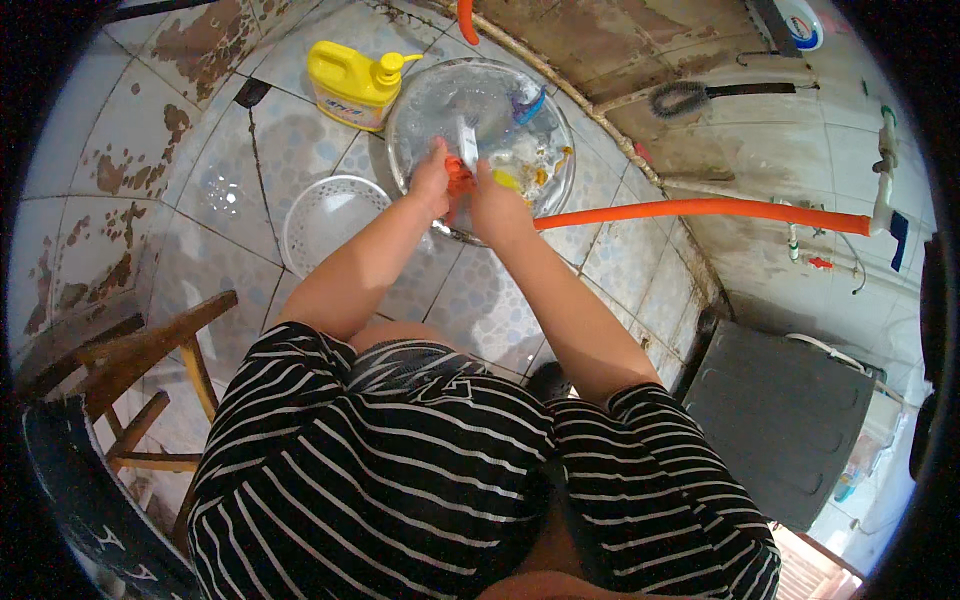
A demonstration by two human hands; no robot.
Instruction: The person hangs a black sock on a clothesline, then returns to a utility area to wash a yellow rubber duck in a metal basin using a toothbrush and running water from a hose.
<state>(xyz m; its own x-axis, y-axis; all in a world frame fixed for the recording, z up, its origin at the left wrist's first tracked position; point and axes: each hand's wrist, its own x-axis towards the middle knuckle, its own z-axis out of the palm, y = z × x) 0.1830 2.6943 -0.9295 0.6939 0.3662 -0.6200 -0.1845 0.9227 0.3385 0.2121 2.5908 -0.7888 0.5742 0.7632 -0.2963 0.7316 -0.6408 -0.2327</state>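
Note:
Over a round metal basin [568,161] on the floor, my two hands are close together. My left hand [430,184] grips a bunched orange-red scrubbing cloth [457,177]. In my right hand [496,206] is a white-handled utensil [467,142], its tip pointing away from me; the tip looks forked but is blurred. Cloudy water and suds fill the basin. In it lie a blue-and-purple item [529,106], a yellow piece [506,180] partly behind my right hand, and orange-brown scraps [540,176].
A yellow pump jug [354,86] stands left of the basin, a white perforated basket [330,225] nearer me. An orange hose [705,212] runs from the right-hand wall pipe to the basin. A wooden stool [157,356] is at left, a dark grey box-shaped unit [780,420] at right.

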